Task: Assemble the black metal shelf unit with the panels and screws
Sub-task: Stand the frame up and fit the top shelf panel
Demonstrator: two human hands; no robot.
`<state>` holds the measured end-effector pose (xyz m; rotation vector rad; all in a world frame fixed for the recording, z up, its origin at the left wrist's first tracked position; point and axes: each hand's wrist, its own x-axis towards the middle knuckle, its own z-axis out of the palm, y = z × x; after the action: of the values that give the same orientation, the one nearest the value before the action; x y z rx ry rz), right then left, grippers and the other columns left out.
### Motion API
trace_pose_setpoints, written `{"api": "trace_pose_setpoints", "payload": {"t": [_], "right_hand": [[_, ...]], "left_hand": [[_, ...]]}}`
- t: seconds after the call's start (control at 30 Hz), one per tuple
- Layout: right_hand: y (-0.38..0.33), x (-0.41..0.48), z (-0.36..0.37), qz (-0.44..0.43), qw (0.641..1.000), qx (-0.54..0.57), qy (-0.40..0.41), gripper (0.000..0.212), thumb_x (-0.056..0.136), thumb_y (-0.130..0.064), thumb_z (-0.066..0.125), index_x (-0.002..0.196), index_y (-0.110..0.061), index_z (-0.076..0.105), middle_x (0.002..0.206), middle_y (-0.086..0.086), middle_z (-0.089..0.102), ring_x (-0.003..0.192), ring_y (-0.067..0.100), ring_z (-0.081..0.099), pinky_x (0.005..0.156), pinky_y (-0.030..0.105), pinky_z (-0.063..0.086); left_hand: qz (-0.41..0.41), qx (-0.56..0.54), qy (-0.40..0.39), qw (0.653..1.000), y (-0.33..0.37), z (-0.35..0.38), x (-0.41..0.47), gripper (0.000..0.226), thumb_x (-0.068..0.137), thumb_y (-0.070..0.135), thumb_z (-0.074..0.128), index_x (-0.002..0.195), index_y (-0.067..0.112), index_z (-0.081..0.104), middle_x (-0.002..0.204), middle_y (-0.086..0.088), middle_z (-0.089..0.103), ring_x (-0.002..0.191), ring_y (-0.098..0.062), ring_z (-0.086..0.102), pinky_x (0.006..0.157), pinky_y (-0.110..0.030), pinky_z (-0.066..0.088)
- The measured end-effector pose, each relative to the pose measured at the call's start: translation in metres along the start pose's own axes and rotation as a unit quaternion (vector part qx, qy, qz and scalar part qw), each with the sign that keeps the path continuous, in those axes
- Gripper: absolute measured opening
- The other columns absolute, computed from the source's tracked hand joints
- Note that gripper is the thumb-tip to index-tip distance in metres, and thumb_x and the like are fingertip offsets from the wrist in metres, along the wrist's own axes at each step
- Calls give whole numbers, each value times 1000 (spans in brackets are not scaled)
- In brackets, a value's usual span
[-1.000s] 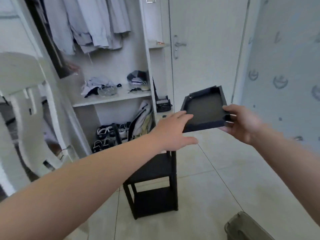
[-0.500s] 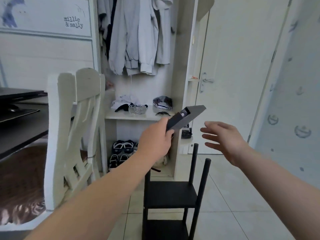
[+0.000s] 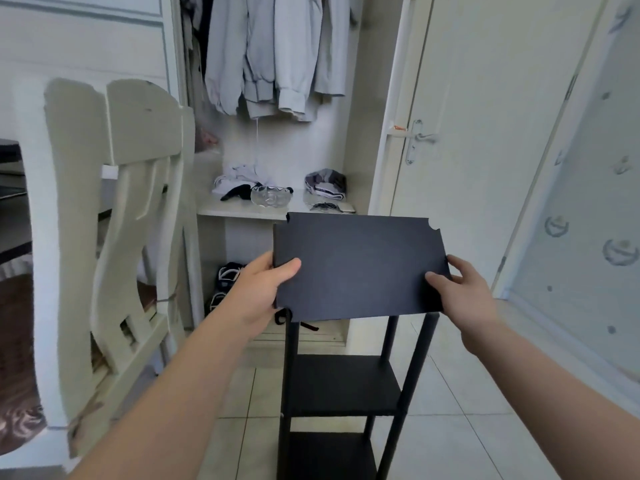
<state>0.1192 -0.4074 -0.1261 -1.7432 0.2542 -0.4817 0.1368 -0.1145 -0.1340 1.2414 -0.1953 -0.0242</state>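
A black shelf panel (image 3: 360, 268) with notched corners is held flat, its smooth face toward me, just above the black shelf unit (image 3: 343, 386). My left hand (image 3: 258, 294) grips the panel's left edge, thumb on top. My right hand (image 3: 465, 296) grips its right edge, thumb on the face. The unit stands on the tiled floor with two fitted shelves and upright posts rising to the panel's near edge. The posts' tops are hidden behind the panel. No screws are visible.
A white wooden chair (image 3: 114, 244) stands close on the left. Behind the unit is an open wardrobe (image 3: 277, 209) with hanging clothes, a cluttered shelf and shoes below. A white door (image 3: 460, 109) is at the right.
The panel has been turned from edge-on in my left hand alone to flat and face-up. My right hand has taken hold of its right edge, and it now sits over the posts.
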Motion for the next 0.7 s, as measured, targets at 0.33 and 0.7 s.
{"api": "trace_pose_setpoints", "payload": {"t": [0.33,0.7], "right_hand": [[56,27,12,7,992,104,73,32,89,-19,77,119,-14,66,109,-5,71,97,8,67,82,23,50],[79,68,13,11,996,80,36,40,95,-22,68,134,-15,63,120,-8,66,98,-2,59,93,29,45]], "left_hand": [[-16,95,102,990,-47,-11,48,21,99,31,60,110,14,67,99,1,77,93,-18,73,62,-30,58],[-3,198,141,970,-73,-20,77,15,95,42,63,109,38,64,108,14,70,104,-11,65,94,-39,51]]}}
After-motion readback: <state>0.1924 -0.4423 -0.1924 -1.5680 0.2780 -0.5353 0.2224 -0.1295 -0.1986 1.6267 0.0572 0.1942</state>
